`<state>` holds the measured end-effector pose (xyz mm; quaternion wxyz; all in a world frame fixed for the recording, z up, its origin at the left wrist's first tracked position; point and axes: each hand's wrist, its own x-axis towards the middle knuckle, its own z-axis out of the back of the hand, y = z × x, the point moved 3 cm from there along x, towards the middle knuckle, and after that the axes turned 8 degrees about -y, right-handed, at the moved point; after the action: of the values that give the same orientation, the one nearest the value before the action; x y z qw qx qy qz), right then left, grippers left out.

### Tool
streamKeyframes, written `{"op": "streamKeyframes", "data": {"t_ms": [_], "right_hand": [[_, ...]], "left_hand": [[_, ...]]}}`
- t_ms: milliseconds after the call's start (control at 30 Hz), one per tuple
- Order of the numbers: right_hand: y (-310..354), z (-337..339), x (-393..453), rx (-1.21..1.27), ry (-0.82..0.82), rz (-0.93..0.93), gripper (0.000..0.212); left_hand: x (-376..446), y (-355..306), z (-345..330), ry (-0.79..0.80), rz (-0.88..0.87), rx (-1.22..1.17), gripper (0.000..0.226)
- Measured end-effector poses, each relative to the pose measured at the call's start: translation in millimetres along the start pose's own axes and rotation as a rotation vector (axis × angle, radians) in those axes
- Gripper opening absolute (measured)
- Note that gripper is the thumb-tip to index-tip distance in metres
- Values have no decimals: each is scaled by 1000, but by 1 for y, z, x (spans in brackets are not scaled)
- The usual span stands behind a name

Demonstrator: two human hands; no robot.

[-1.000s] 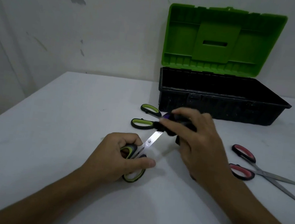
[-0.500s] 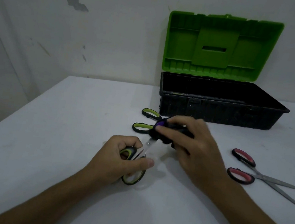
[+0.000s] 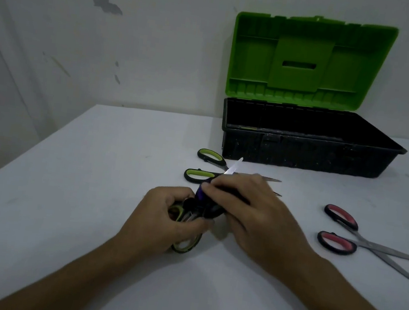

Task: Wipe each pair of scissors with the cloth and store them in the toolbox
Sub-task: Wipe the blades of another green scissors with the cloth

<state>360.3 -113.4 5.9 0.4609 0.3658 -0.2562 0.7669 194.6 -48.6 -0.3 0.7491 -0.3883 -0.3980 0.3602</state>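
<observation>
**A:** There's only the head view to go on. What's in hand?

**B:** The left hand (image 3: 165, 217) has its fingers curled round the green handles of one pair of scissors (image 3: 185, 242), held just above the table (image 3: 65, 189). The blade tip (image 3: 234, 167) sticks up and away, toward the toolbox (image 3: 301, 151). The right hand (image 3: 250, 212) pinches a dark cloth (image 3: 204, 202) round the blades, close to the handles.

**A:** So this is the wiping step. How would you do it well?

**B:** I'd keep the handle grip firm and draw the cloth from the pivot out to the tip — always away from the holding hand, with the cloth folded over both flat sides. The fingers should stay on the flats, not the edge. The blades look closed, though the cloth hides most of them.

**A:** And the others?

**B:** A second green-handled pair (image 3: 204, 170) lies partly open just behind the hands, near the toolbox front. A red-handled pair (image 3: 343, 231) lies open to the right, well apart from the hands. Neither is being touched.

**A:** Is the toolbox ready?

**B:** Its green lid (image 3: 312, 62) stands open against the wall. I can't see the floor of the box, so I can't tell whether any scissors are in it — three pairs are out on the table or in hand.
</observation>
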Motion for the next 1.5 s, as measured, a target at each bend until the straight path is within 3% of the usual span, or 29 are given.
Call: {"op": "streamKeyframes", "data": {"t_ms": [267,367,533,733,833,1000,1267,1333,1433,1500], "right_hand": [[-46,24,-5,-162,-184,-263,41],[-33,29,-3,-97,-162,-187,40],[-12,9,-2,71,38,-30,38],[-38,19,-3,-125,-110,-204,35],[-33,24,-4,-119,-141,-172,35],[-7,4,-3,43,71,14,41],[-52,17,-11,-139,-139,-246,38],[-44,21,-9,-114,-168,-203,39],[-16,17,-3,-12,-69,-56,37],[-10,12,-1,2,-48,-64,38]], "left_hand": [[-2,2,-4,57,36,25,37],[-1,2,-5,50,61,25,43],[-2,0,-2,45,6,50,30],[-2,-1,-3,0,22,80,29],[-2,-1,-5,3,40,93,29],[-2,-1,-3,16,75,61,27],[-3,-6,-4,40,149,7,27],[-3,-5,-6,47,138,1,28],[-1,-5,-4,70,94,-25,36],[0,-5,2,70,78,-51,34]]}}
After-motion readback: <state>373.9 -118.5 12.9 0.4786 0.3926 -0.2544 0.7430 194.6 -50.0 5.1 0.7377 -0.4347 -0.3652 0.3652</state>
